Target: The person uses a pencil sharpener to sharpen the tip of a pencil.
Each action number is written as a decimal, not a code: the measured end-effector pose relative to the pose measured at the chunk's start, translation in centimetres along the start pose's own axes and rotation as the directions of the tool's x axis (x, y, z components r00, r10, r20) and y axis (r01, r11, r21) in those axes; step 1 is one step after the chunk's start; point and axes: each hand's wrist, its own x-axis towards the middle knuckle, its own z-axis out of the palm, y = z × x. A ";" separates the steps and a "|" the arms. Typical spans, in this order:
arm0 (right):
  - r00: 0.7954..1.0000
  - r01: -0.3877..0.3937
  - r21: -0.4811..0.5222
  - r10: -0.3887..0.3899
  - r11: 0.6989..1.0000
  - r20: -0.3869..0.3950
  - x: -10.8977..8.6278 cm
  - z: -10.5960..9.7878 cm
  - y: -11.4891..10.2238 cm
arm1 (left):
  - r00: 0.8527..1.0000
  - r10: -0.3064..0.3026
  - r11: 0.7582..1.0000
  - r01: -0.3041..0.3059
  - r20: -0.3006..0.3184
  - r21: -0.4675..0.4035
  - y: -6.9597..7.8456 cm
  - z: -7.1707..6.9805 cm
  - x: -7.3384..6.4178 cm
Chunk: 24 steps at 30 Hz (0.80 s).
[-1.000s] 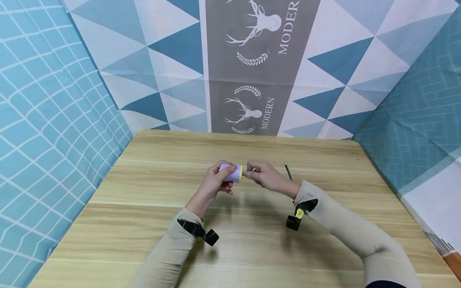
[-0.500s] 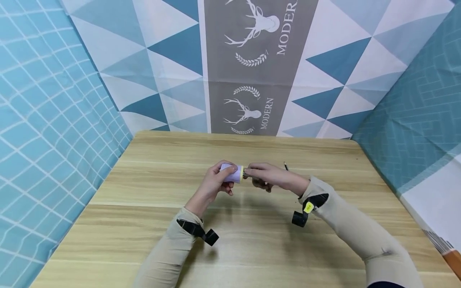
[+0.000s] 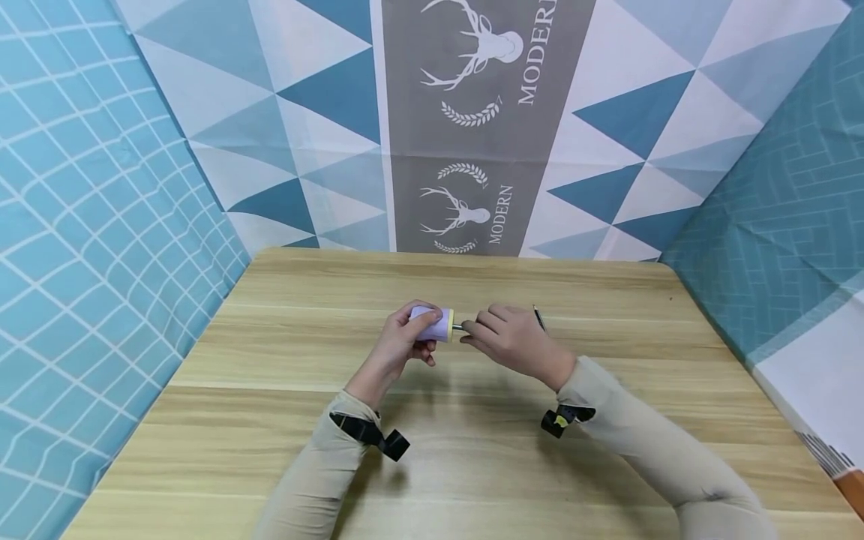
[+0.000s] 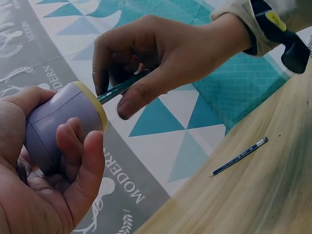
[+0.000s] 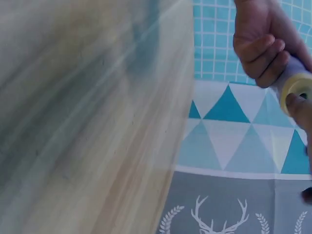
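Observation:
My left hand (image 3: pixel 398 341) grips a light purple pencil sharpener (image 4: pixel 63 119) with a yellow rim, thumb on its upper side. The sharpener (image 3: pixel 430 324) is held sideways above the table, its yellow end turned right. A dark green pencil (image 4: pixel 124 87) runs into that end. My right hand (image 3: pixel 516 341) pinches the pencil between thumb and fingers, just right of the rim; the pencil's inner end is hidden in the sharpener. In the right wrist view, the yellow rim (image 5: pixel 288 92) shows beside the right thumb, with the left fingers (image 5: pixel 265 61) curled round the purple body.
Another dark pencil (image 4: pixel 239 157) lies on the wooden table (image 3: pixel 304 420), partly behind my right hand in the head view. Patterned cloth (image 3: pixel 324 150) hangs behind the table's far edge, and blue cloth (image 3: pixel 88 225) hangs at the left.
My right hand has turned about the pencil, first fingers stretched with the wrist rolled, now back of the hand up. A bit of pencil shows at the rim. The left hand stays nearly still.

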 end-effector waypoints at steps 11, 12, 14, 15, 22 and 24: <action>0.988 0.152 -0.024 -0.152 0.988 0.021 0.4 0.4 0.6 | 1.000 -0.022 1.000 0.022 0.011 -0.003 -0.5 0.4 0.0; 0.992 0.111 0.050 -0.114 0.993 0.047 0.5 0.4 0.6 | 1.000 -0.020 1.000 0.020 0.009 -0.003 -0.5 0.4 0.0; 0.993 -0.011 0.239 -0.017 0.971 0.116 0.6 0.3 0.5 | 1.000 -0.015 1.000 0.015 0.010 0.005 -0.4 0.3 -0.1; 0.986 -0.093 0.341 0.039 0.935 0.162 0.7 0.2 0.4 | 1.000 -0.013 1.000 0.013 0.011 0.007 -0.4 0.3 -0.1; 0.734 -0.677 0.641 0.264 0.362 0.626 1.9 -0.8 0.8 | 1.000 -0.005 1.000 0.005 0.013 0.018 -0.2 0.2 0.0; 0.617 -0.786 0.602 0.226 0.139 0.753 2.3 -1.1 1.2 | 1.000 -0.002 1.000 0.002 0.013 0.017 -0.2 0.3 0.0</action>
